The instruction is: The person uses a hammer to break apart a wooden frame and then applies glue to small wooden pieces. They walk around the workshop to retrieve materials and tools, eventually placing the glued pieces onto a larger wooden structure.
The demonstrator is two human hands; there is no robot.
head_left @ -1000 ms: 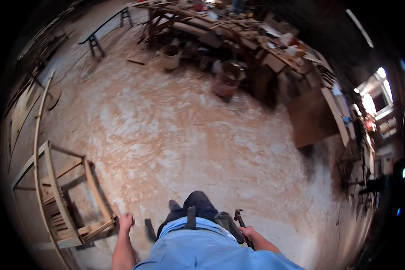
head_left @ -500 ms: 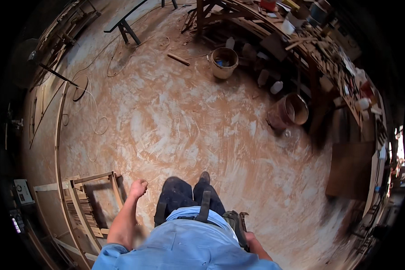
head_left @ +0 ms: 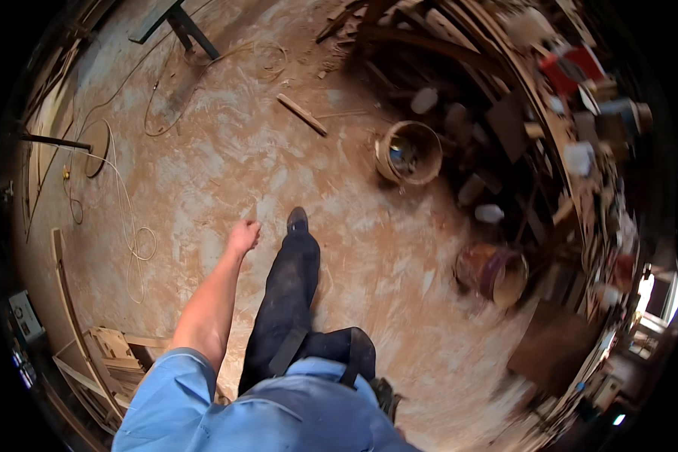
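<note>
One left hand [head_left: 243,236] — fingers curled, empty

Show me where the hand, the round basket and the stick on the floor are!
left hand [head_left: 243,236], head view, on the back of the loose fist.
basket [head_left: 388,167], head view, on its outer wall.
stick [head_left: 301,114], head view, on its middle.

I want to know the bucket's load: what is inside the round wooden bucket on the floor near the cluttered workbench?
The wooden bucket stands open, and small bluish and dark items lie in it, too blurred to name. Its wall hides whatever sits lower inside.
</note>
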